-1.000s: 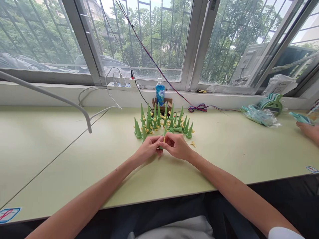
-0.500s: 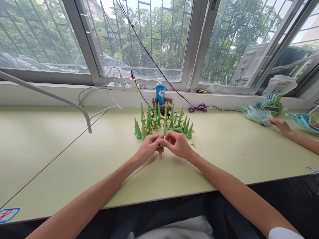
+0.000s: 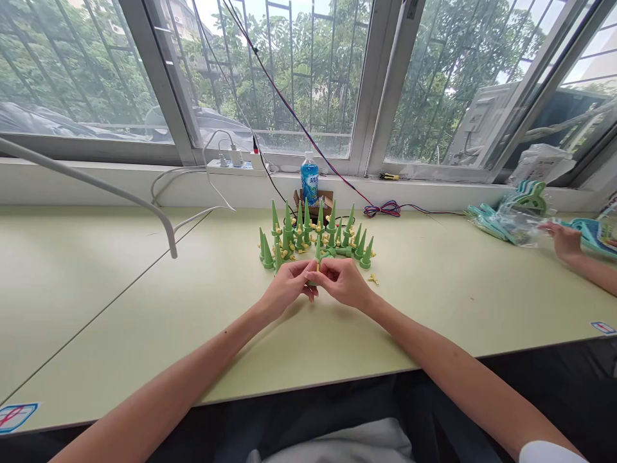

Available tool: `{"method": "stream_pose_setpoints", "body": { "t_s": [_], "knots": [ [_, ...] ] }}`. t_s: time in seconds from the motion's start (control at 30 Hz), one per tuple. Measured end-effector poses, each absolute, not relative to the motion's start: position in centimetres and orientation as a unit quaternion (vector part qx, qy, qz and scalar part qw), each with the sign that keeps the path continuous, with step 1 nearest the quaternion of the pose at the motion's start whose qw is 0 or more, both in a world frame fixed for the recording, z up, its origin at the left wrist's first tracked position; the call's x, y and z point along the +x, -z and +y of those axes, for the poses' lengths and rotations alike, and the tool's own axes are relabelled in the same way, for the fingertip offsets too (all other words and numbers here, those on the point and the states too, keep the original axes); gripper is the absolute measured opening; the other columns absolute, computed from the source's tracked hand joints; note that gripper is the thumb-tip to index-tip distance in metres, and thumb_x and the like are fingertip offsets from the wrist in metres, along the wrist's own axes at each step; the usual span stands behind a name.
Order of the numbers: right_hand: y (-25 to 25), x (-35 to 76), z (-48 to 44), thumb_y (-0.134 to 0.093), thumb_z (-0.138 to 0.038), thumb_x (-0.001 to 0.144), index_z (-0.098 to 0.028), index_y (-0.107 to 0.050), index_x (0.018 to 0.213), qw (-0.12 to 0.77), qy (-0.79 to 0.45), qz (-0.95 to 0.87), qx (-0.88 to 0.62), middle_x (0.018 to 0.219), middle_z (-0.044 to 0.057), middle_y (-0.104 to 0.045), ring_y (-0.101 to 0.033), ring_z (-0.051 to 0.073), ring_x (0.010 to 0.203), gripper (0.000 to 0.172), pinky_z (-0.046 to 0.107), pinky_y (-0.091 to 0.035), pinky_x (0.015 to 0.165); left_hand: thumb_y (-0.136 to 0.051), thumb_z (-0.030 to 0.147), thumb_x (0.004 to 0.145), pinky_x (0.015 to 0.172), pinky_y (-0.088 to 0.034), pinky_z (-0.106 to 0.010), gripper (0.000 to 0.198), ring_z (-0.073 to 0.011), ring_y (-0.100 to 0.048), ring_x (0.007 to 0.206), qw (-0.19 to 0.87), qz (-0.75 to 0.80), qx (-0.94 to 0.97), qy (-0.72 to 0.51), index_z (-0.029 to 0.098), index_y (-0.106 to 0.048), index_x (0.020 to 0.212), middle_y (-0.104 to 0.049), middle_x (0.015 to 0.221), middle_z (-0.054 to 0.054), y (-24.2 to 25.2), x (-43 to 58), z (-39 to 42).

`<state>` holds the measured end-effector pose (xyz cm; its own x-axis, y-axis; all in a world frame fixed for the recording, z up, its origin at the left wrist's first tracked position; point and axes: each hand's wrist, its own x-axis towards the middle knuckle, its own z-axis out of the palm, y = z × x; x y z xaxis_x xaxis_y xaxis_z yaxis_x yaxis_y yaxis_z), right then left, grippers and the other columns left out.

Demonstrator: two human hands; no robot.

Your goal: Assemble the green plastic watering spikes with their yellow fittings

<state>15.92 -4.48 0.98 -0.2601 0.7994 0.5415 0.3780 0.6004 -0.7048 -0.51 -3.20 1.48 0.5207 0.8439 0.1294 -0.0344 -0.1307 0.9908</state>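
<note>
A green plant watering spike points upward between my hands, just in front of the group. My left hand is closed around its lower part. My right hand pinches at its near side, where a sliver of yellow valve shows between the fingertips. The fingers cover most of the valve and the spike's base. Behind stand several more green spikes, many with yellow valves on them. A few green pieces lie flat among them. One loose yellow valve rests right of my right hand.
A blue liquid bottle and a small cardboard box stand behind the spikes. Coiled cable lies by the sill. At right, another person's hand touches a clear plastic bag. A grey bent tube overhangs the left side.
My hands hold almost the same pose on the spike. The other person's hand at the right has shifted further right, and the clear bag has spread that way.
</note>
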Motion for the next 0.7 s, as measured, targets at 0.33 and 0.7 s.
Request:
{"method": "stream_pose_setpoints", "body": {
  "t_s": [0.33,0.7],
  "knots": [
    [-0.98,15.77,-4.63,-0.061,-0.054,0.084,-0.019,-0.037,0.056,0.478,-0.221,-0.761,-0.379,0.051,-0.006,-0.033,-0.027,0.007,0.049,0.051,0.024,-0.024,0.048,-0.059,0.055,0.083,0.054,-0.049,-0.024,0.042,-0.0101,-0.055,0.056,0.571,0.33,0.646,-0.384,0.015,-0.064,0.072,-0.058,0.071,-0.002,-2.0,-0.29,-3.79],
    [-1.07,15.64,-4.76,-0.061,-0.055,0.084,-0.019,-0.036,0.055,0.482,-0.226,-0.756,-0.381,0.05,-0.005,-0.035,-0.027,0.008,0.048,0.052,0.025,-0.024,0.047,-0.059,0.055,0.083,0.056,-0.05,-0.025,0.042,-0.011,-0.055,0.058,0.562,0.337,0.646,-0.392,0.015,-0.067,0.074,-0.059,0.074,-0.004,-1.84,-0.19,-3.85]
  ]
}}
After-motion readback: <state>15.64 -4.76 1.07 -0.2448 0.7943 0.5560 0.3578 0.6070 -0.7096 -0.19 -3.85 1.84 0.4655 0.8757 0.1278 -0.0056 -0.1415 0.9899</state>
